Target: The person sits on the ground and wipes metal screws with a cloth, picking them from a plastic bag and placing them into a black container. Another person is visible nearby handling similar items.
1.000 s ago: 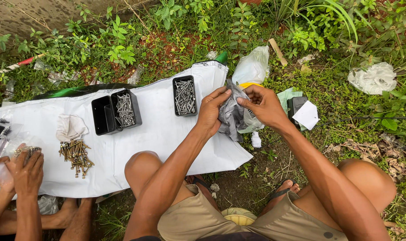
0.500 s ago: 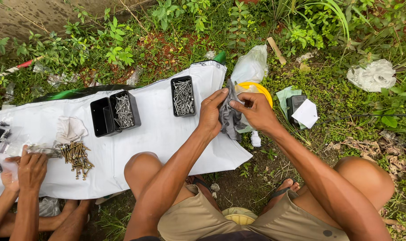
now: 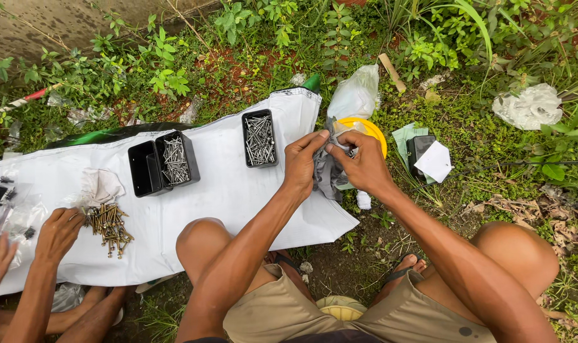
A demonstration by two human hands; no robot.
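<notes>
Head view: left hand (image 3: 301,166) and right hand (image 3: 360,164) both pinch a crumpled grey plastic bag (image 3: 330,178) over a yellow lid (image 3: 373,134), beside the white sheet (image 3: 225,190). Judging by this, keeping the bag low should stop contents scattering onto grass (image 3: 492,171).

Outdoors in daylight: weedy ground (image 3: 428,57) with bare soil, a stained concrete wall (image 3: 54,22) at upper left

Left hand (image 3: 301,162): held forward over the left knee, fingers (image 3: 315,140) pinched together.
Right hand (image 3: 363,166): brought close beside the left, fingers curled shut.
Arms: both extended forward, forearms converging.
</notes>
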